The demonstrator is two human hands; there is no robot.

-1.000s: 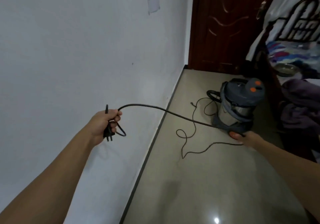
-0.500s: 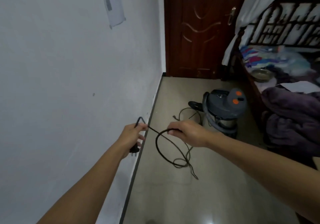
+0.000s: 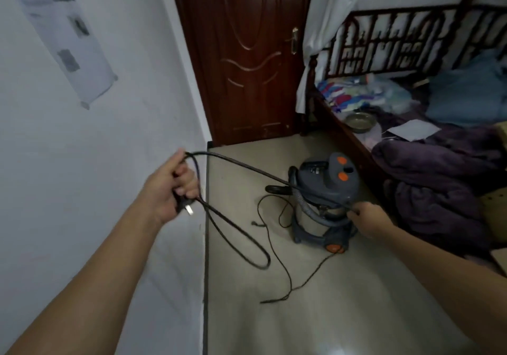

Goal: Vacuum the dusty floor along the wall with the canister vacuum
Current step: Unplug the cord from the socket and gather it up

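Note:
The canister vacuum, grey-topped with orange buttons and a steel drum, stands on the beige floor near the bed. Its black power cord runs taut between my hands, and one loop of it hangs down from my left hand. My left hand is shut on the cord and its plug close to the white wall. My right hand grips the cord further along, right beside the vacuum's drum. A thinner dark string lies in loose curls on the floor in front of the vacuum.
A dark wooden door closes the far end of the floor strip. A dark-framed bed with purple bedding, clothes and a metal bowl lines the right side. A paper sheet hangs on the wall.
My right hand has slid from beside my left hand out along the cord to the vacuum, pulling it taut. My left hand has risen, and a loop now hangs from it.

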